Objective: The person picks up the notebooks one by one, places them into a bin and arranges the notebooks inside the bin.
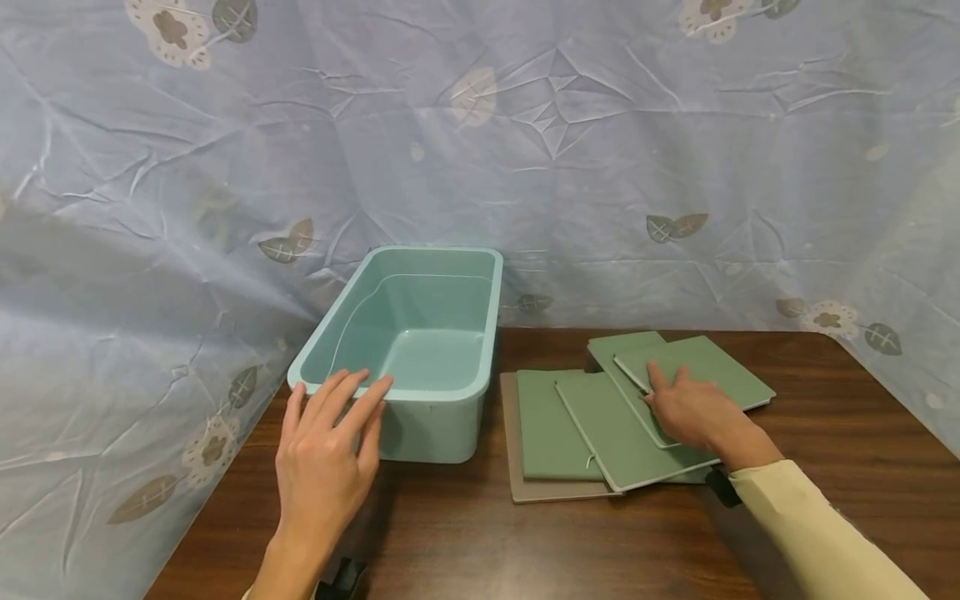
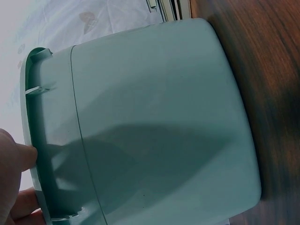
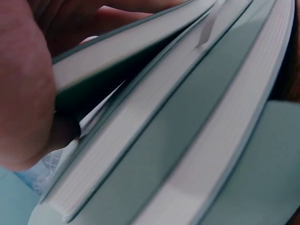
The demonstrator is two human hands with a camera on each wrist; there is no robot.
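Observation:
A pale green plastic bin (image 1: 431, 394) stands on the table. My left hand (image 1: 324, 467) rests its spread fingertips on the bin's near rim; the left wrist view shows the outer wall (image 2: 159, 89) close up. To the right, several green notebooks (image 1: 551, 425) lie fanned in an overlapping pile. My right hand (image 1: 697, 410) pinches the top notebook (image 1: 723, 367) at its near left edge. In the right wrist view, thumb and fingers lie around that notebook (image 3: 108, 70), its edge lifted from the one below.
A tan notebook (image 1: 517, 467) lies at the bottom left of the pile. Dark wood table (image 1: 570, 550) extends in front of the bin and notebooks. Behind and to the left hangs a pale floral cloth (image 1: 420, 125).

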